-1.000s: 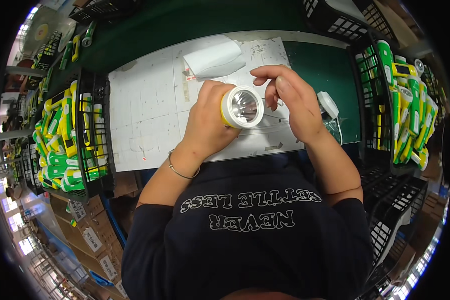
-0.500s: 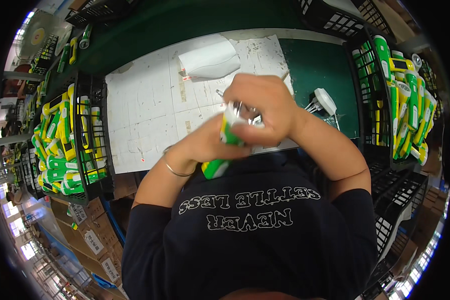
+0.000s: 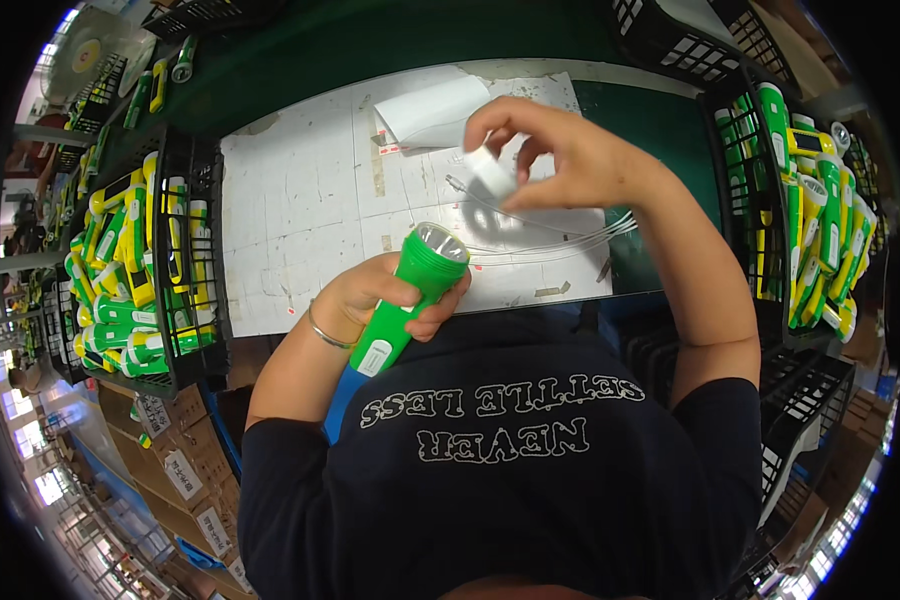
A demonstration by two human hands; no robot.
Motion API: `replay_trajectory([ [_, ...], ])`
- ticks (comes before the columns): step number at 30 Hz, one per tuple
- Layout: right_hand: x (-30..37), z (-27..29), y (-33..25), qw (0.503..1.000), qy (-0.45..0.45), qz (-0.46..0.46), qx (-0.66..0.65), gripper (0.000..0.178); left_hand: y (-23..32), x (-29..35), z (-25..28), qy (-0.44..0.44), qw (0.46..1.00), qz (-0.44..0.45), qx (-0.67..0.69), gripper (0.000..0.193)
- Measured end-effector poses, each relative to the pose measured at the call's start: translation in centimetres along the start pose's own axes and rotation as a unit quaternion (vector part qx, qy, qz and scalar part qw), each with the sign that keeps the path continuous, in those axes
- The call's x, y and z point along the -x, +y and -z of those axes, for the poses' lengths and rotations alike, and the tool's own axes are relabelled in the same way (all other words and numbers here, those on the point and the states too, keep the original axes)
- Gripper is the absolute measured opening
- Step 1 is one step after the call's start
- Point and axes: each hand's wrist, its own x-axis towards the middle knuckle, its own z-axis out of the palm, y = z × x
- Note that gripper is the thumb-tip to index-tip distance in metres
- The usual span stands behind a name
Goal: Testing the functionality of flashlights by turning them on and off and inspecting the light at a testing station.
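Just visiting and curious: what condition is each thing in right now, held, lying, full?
green flashlight: gripped in left hand, lens up
white plug: pinched in raised right hand
white cable: lying slack on table
left crate: full of flashlights
right crate: full of flashlights

The left hand point(image 3: 385, 300) sits near the body, left of centre, its fingers point(image 3: 435, 315) curled shut in a full grip, the wrist bent and the forearm running back toward the lower left. The right hand point(image 3: 560, 160) is raised farther out and to the right, its fingertips point(image 3: 490, 125) pinched together, the other fingers spread, its forearm sloping down the right side.
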Motion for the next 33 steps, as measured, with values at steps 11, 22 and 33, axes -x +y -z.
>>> replay_trajectory([
  [11,0.8,-2.8,4.1,0.939,0.11,-0.007,0.326,0.04,3.1,-0.1,-3.0,0.449,0.585,0.002,-0.676,0.063],
  [22,0.2,-5.6,-2.0,0.962,0.187,0.095,0.176,0.055,2.2,-1.4,-2.4,0.321,0.52,-0.335,-0.718,0.068],
  [33,0.1,-5.3,-2.0,0.963,0.181,0.091,0.176,0.047,0.7,-3.1,-1.4,0.378,0.648,-0.383,-0.539,0.075],
])
